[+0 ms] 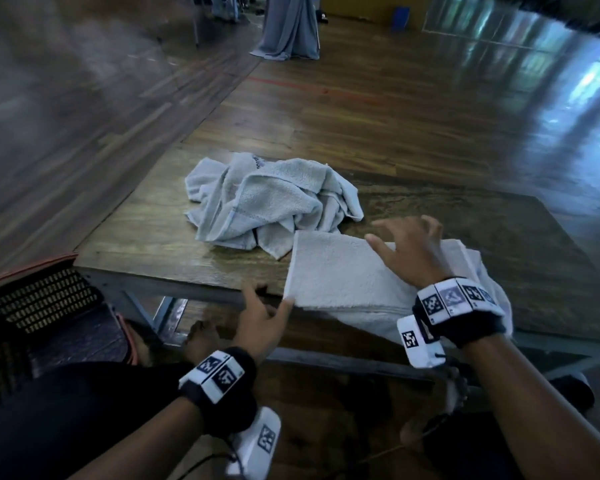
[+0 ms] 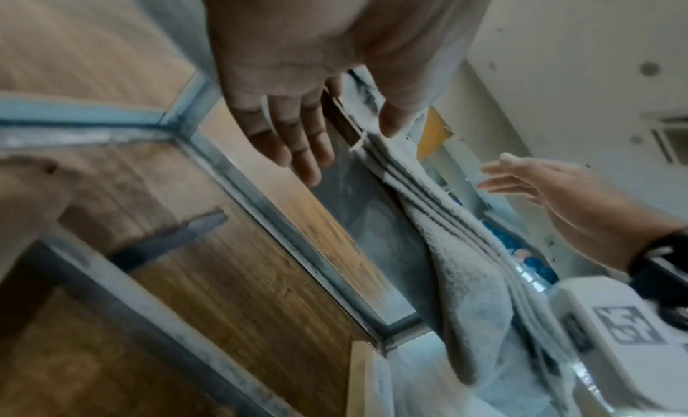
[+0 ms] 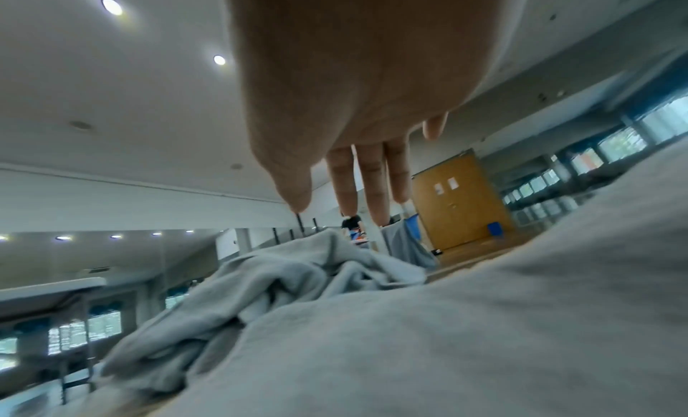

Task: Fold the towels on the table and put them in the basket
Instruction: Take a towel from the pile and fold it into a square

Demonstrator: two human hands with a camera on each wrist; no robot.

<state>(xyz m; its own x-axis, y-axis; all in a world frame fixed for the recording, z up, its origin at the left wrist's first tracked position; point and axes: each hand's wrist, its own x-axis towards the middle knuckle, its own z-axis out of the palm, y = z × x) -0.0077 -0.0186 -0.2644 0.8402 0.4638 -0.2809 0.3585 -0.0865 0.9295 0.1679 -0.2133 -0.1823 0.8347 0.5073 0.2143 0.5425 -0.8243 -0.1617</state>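
A folded white towel (image 1: 343, 275) lies at the table's near edge, part of it hanging over. My left hand (image 1: 267, 313) is at its near left corner, thumb tip touching the corner, fingers straight below the table edge. In the left wrist view the left hand (image 2: 297, 135) shows the same, next to the folded towel (image 2: 446, 217) with its stacked layers. My right hand (image 1: 406, 244) is above the towel with fingers spread and holds nothing. In the right wrist view the right hand (image 3: 353, 158) is raised off the folded towel (image 3: 446, 335). A crumpled pile of pale towels (image 1: 271, 199) lies behind.
A dark mesh basket (image 1: 39, 299) with an orange rim stands on the floor left of the wooden table (image 1: 153, 237). The table's metal frame (image 2: 260, 202) runs under the near edge. My legs are below the table. A grey draped stand (image 1: 288, 29) stands far back.
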